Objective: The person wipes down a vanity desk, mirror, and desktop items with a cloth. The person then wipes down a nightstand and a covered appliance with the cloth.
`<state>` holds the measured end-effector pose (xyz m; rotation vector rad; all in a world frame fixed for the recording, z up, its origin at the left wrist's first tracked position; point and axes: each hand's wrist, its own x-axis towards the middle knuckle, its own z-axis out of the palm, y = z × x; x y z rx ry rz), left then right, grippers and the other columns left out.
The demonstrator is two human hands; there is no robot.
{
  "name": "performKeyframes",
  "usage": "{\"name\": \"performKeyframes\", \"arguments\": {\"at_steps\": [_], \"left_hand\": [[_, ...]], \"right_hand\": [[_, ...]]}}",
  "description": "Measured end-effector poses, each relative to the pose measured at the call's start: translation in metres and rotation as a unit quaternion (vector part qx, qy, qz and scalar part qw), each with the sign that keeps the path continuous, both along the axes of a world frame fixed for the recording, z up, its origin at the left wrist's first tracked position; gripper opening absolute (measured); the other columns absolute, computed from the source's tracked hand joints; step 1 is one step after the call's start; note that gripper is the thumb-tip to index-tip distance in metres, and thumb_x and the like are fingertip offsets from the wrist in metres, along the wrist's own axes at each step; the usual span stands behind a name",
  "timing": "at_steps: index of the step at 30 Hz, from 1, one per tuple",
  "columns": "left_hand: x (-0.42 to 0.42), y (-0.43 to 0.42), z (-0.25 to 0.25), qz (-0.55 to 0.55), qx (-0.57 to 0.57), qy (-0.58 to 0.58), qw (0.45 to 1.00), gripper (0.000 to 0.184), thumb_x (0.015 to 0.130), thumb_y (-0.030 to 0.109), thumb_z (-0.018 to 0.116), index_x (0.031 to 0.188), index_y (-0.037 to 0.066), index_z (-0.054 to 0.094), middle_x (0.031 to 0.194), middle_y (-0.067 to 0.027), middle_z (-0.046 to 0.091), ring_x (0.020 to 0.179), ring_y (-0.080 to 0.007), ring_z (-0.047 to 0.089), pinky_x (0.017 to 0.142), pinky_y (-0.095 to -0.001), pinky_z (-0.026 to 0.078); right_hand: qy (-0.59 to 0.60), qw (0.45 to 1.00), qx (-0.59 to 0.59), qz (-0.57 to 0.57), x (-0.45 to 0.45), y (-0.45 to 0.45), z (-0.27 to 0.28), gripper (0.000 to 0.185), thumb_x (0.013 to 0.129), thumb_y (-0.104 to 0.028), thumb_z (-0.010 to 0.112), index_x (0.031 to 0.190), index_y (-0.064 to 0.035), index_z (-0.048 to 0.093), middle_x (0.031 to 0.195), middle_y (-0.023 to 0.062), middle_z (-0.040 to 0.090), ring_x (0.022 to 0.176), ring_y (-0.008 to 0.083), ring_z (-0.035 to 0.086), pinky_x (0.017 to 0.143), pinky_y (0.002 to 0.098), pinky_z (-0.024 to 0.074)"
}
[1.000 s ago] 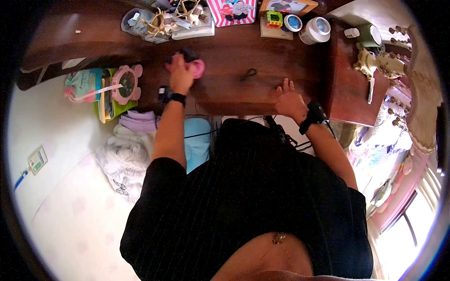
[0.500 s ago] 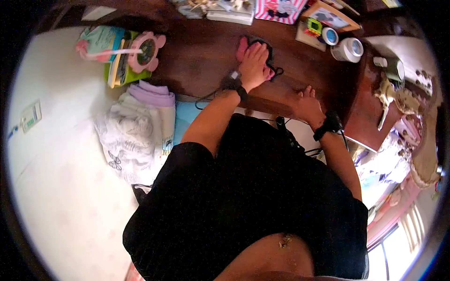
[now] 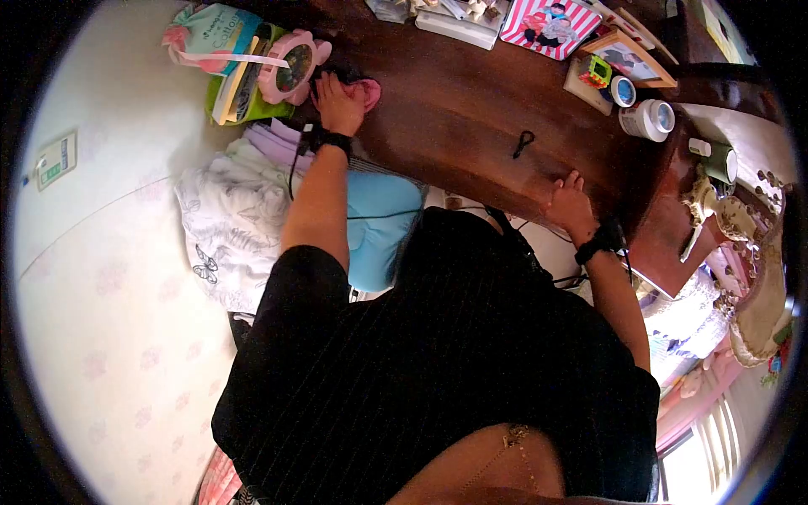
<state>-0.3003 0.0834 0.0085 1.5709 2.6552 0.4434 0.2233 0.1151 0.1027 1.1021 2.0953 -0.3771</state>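
My left hand [image 3: 339,108] presses a pink and black cloth [image 3: 369,93] against the dark wooden desktop [image 3: 446,101], at its left end. The fingers lie over the cloth and hide part of it. Just beyond this hand stands a pink round-framed clock-like object [image 3: 296,69]. My right hand [image 3: 572,204] rests at the desk's front edge, fingers stretched out and holding nothing. A small black looped cord [image 3: 523,143] lies on the wood up and left of it, apart from both hands.
Folded towels and clothes [image 3: 231,219] and a blue cushion [image 3: 379,227] are left of my body. Along the back sit a striped pink picture [image 3: 551,27], a framed photo [image 3: 631,61] and a white jar [image 3: 646,120]. A lamp-like ornament [image 3: 730,219] is at right.
My left hand has slid the cloth leftward across the desk, close to the pink round object. The black looped cord now lies apart from the cloth. My right hand stays near the front edge.
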Motion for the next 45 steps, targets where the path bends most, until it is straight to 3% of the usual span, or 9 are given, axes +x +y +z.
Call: {"name": "performKeyframes", "arguments": {"at_steps": [7,13,19,21,23,25,31,37,45], "left_hand": [[0.067,-0.047,0.002,0.114,-0.004,0.026,0.993,0.081,0.095,0.041,0.055,0.149,-0.015,0.032,0.159,-0.0336,0.028,0.149,-0.0486,0.024,0.125,-0.0518,0.017],[0.123,-0.075,0.002,-0.006,-0.076,0.136,0.988,0.081,0.096,0.040,0.057,0.147,-0.017,0.032,0.160,-0.0336,0.027,0.149,-0.0492,0.022,0.126,-0.0513,0.015],[0.152,-0.060,0.086,-0.115,-0.092,-0.227,0.963,0.073,0.098,0.045,0.057,0.145,-0.009,0.044,0.154,-0.0297,0.040,0.145,-0.0461,0.033,0.120,-0.0477,0.030],[0.115,-0.042,0.116,0.024,-0.027,-0.267,0.963,0.061,0.091,0.034,0.070,0.134,-0.005,0.052,0.139,-0.0275,0.053,0.132,-0.0451,0.046,0.112,-0.0492,0.038],[0.060,-0.038,0.101,0.064,0.206,0.013,0.976,0.057,0.087,0.025,0.073,0.130,-0.006,0.051,0.132,-0.0284,0.054,0.126,-0.0452,0.048,0.108,-0.0516,0.039],[0.020,-0.030,0.124,0.174,0.248,0.040,0.952,0.062,0.083,0.020,0.076,0.131,-0.008,0.047,0.135,-0.0309,0.049,0.127,-0.0471,0.046,0.107,-0.0523,0.039],[-0.015,-0.023,0.130,0.211,0.164,0.107,0.958,0.072,0.079,0.025,0.080,0.134,-0.006,0.045,0.129,-0.0275,0.049,0.117,-0.0451,0.050,0.101,-0.0529,0.042],[-0.005,-0.031,0.124,0.123,0.065,0.125,0.982,0.055,0.078,0.033,0.083,0.117,0.000,0.061,0.117,-0.0223,0.056,0.110,-0.0429,0.053,0.091,-0.0541,0.047],[0.083,-0.032,0.162,0.049,0.175,-0.168,0.969,0.041,0.087,0.028,0.075,0.120,0.006,0.064,0.101,-0.0213,0.073,0.093,-0.0426,0.070,0.079,-0.0484,0.055]], "right_hand": [[0.032,0.998,0.006,-0.054,0.008,-0.007,-0.013,0.074,0.102,-0.050,0.043,0.138,0.0147,0.051,0.149,0.0477,0.029,0.140,0.0615,0.033,0.100,0.0563,0.0530],[0.050,0.997,0.008,-0.054,0.006,-0.007,-0.009,0.072,0.105,-0.051,0.036,0.139,0.0115,0.052,0.148,0.0494,0.028,0.137,0.0641,0.033,0.096,0.0588,0.0546],[0.068,0.996,0.051,-0.001,0.016,-0.005,-0.022,0.067,0.100,-0.048,0.046,0.131,0.0096,0.058,0.144,0.0467,0.038,0.131,0.0628,0.042,0.092,0.0556,0.0573],[0.061,0.996,0.035,-0.053,0.018,-0.003,-0.028,0.062,0.091,-0.040,0.060,0.131,0.0069,0.056,0.145,0.0419,0.040,0.129,0.0545,0.048,0.093,0.0533,0.0563],[0.014,0.992,-0.078,-0.102,-0.008,0.019,0.012,0.058,0.089,-0.036,0.064,0.130,0.0039,0.056,0.146,0.0352,0.044,0.127,0.0474,0.053,0.092,0.0513,0.0565],[0.043,0.986,-0.120,-0.111,-0.043,0.020,0.037,0.053,0.089,-0.032,0.063,0.131,0.0007,0.057,0.146,0.0281,0.049,0.126,0.0417,0.055,0.091,0.0496,0.0564],[0.479,0.875,0.038,0.055,-0.146,-0.011,0.037,0.051,0.088,-0.012,0.064,0.137,-0.0059,0.056,0.144,0.0200,0.053,0.123,0.0381,0.057,0.103,0.0453,0.0492],[0.489,0.841,0.116,0.200,-0.220,-0.027,-0.002,0.056,0.083,-0.012,0.068,0.138,-0.0144,0.057,0.157,0.0100,0.040,0.136,0.0395,0.045,0.105,0.0469,0.0477],[0.449,0.884,0.053,0.119,-0.205,-0.024,-0.022,0.028,0.083,-0.013,0.071,0.110,-0.0119,0.067,0.127,0.0083,0.059,0.116,0.0367,0.056,0.090,0.0424,0.0525]]}}
